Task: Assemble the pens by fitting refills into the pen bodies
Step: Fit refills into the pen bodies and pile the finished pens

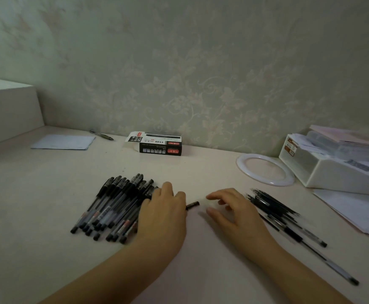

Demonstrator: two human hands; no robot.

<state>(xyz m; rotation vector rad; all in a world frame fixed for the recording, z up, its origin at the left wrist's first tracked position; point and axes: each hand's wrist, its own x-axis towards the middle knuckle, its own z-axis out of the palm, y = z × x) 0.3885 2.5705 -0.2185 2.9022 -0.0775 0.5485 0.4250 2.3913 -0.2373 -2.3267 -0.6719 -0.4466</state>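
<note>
A heap of several capped black pens (113,202) lies left of centre on the pale desk (36,205). My left hand (163,211) rests palm down on the heap's right edge, and a short black pen piece (192,205) sticks out from under its fingers. My right hand (234,213) hovers just right of that piece, fingers spread and holding nothing. Beyond it lies a bundle of thin black refills (271,205). Two clear pen bodies (324,255) with black ends lie slanted at the lower right.
A black pen box (160,145) with an open flap stands by the wall. A white ring (264,170) and a white organiser (337,167) with papers sit at the right. A paper sheet (65,142) and one pen (102,135) lie at the back left.
</note>
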